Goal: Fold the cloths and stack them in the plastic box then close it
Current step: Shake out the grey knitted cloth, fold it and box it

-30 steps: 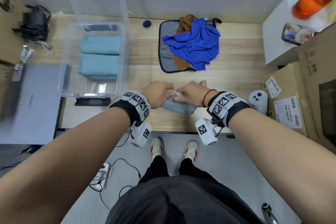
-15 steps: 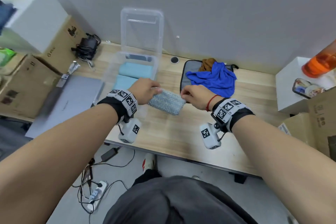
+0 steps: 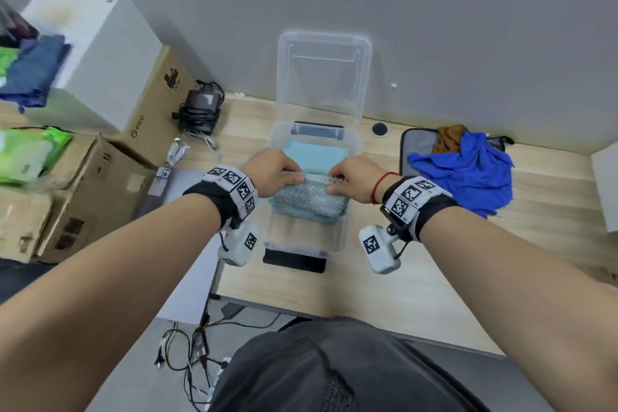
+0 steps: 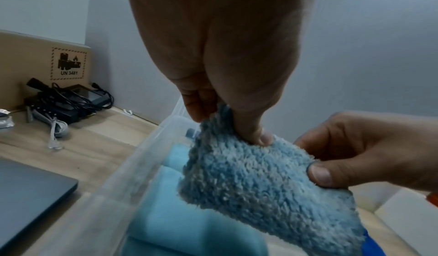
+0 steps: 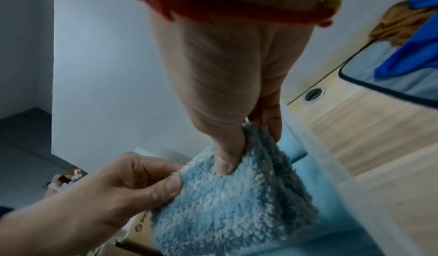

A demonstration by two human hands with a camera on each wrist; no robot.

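A folded fluffy grey-blue cloth hangs over the open clear plastic box, above the folded teal cloths stacked inside. My left hand pinches its left end between thumb and fingers. At the other end my right hand pinches it the same way. The box lid stands upright against the wall. On the desk to the right, a crumpled blue cloth and a brown cloth lie on a grey mat.
A closed laptop lies left of the box. Black cables and a charger sit at the back left, beside cardboard boxes and a white box. A black object lies in front of the box.
Both hands lifted the folded grey-blue cloth off the desk's front edge and carried it left and back, over the open box. The head view swung to face the box.
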